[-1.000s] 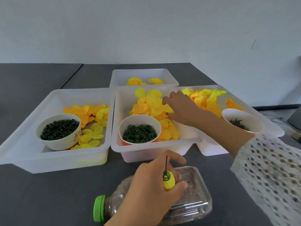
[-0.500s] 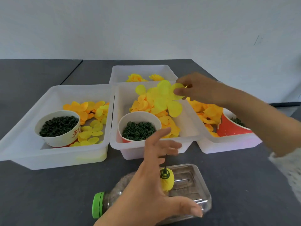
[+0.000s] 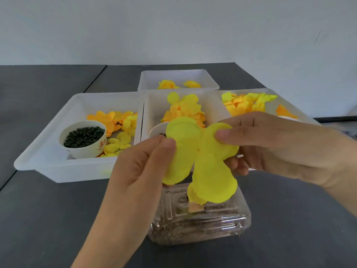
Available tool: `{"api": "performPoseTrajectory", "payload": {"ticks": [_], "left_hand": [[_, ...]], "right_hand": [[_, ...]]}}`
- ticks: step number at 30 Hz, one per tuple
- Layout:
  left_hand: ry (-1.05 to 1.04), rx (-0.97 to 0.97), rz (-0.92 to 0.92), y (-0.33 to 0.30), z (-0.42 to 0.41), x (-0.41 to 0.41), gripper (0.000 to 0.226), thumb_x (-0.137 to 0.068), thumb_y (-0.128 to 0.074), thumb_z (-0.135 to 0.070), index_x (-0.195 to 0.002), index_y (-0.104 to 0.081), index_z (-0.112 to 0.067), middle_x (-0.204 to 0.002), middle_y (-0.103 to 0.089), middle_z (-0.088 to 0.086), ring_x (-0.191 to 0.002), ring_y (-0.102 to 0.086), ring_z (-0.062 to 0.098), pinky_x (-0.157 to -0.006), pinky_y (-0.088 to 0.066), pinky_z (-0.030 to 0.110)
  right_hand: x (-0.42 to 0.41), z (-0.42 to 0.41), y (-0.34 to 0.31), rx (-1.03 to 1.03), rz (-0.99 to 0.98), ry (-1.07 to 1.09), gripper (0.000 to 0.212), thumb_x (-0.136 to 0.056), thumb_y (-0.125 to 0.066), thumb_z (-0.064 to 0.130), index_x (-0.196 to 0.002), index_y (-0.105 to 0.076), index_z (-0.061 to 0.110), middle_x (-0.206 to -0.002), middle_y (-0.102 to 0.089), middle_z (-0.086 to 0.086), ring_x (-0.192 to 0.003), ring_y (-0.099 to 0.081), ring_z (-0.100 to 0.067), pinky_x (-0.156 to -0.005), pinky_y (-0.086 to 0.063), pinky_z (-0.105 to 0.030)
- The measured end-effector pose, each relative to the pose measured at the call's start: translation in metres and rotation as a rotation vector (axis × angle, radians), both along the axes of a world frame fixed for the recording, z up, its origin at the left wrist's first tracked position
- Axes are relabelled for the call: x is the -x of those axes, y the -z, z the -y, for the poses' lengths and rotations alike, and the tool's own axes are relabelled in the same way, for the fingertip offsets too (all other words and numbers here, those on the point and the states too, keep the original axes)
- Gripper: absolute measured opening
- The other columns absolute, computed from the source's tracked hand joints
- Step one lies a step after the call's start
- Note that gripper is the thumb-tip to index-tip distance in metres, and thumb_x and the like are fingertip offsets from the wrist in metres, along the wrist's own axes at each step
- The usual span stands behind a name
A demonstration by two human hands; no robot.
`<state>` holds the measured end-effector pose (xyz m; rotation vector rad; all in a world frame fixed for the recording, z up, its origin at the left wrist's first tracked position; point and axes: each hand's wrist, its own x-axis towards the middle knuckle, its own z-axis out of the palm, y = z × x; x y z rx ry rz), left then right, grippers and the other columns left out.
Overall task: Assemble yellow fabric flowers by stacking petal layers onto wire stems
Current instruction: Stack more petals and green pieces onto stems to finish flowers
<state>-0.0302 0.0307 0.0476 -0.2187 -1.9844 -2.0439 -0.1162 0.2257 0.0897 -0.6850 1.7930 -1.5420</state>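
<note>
A yellow petal layer (image 3: pixel 201 153) was held flat between both hands above a clear plastic bottle (image 3: pixel 199 215) lying on the dark worktop (image 3: pixel 38 219); the left hand (image 3: pixel 139 171) pinched one lobe, the right hand (image 3: pixel 270 144) another. Two finished blooms (image 3: pixel 178 84) sat in the far tray (image 3: pixel 177 74), and heaps of loose petals suggested most of the job remained. The stem was hidden behind the layer. Trays crowded close behind; open worktop lay on either side
</note>
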Motion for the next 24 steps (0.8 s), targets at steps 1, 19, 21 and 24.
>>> {"api": "performPoseTrajectory", "payload": {"ticks": [1,19,21,24], "left_hand": [[-0.020,0.078,-0.024,0.001,-0.002,-0.002,0.035,-0.089,-0.054,-0.031,-0.058,-0.048,-0.018,-0.053,-0.035,-0.010,-0.049,-0.033,0.002,-0.047,-0.030,0.009],[0.092,0.044,0.074,0.025,0.006,0.009,0.037,-0.088,-0.055,-0.037,-0.056,-0.049,-0.020,-0.054,-0.033,-0.010,-0.047,-0.029,0.003,-0.045,-0.027,0.009],[0.101,0.048,0.114,0.030,0.007,0.010,0.039,-0.090,-0.064,-0.036,-0.058,-0.054,-0.017,-0.055,-0.039,-0.009,-0.048,-0.035,0.002,-0.048,-0.030,0.009],[0.077,0.206,0.204,0.046,0.010,0.009,0.045,-0.088,-0.064,-0.049,-0.064,-0.057,-0.011,-0.057,-0.042,0.002,-0.054,-0.037,0.007,-0.053,-0.030,0.022]], "right_hand": [[-0.001,0.000,0.004,-0.008,0.002,0.011,0.031,-0.083,-0.059,0.028,-0.094,-0.069,0.001,-0.081,-0.061,-0.009,-0.057,-0.050,-0.011,-0.049,-0.041,-0.019],[-0.001,-0.007,0.024,-0.005,-0.058,0.067,0.025,-0.084,-0.059,0.032,-0.085,-0.073,0.012,-0.074,-0.064,0.000,-0.056,-0.046,-0.011,-0.049,-0.040,-0.018],[-0.001,-0.007,0.027,-0.055,-0.102,0.083,0.021,-0.085,-0.066,0.034,-0.082,-0.074,0.015,-0.068,-0.063,0.007,-0.055,-0.046,-0.009,-0.047,-0.039,-0.018],[-0.002,-0.006,0.039,-0.149,-0.123,0.121,0.022,-0.081,-0.062,0.036,-0.078,-0.074,0.018,-0.061,-0.062,0.010,-0.053,-0.046,-0.010,-0.046,-0.039,-0.019]]}}
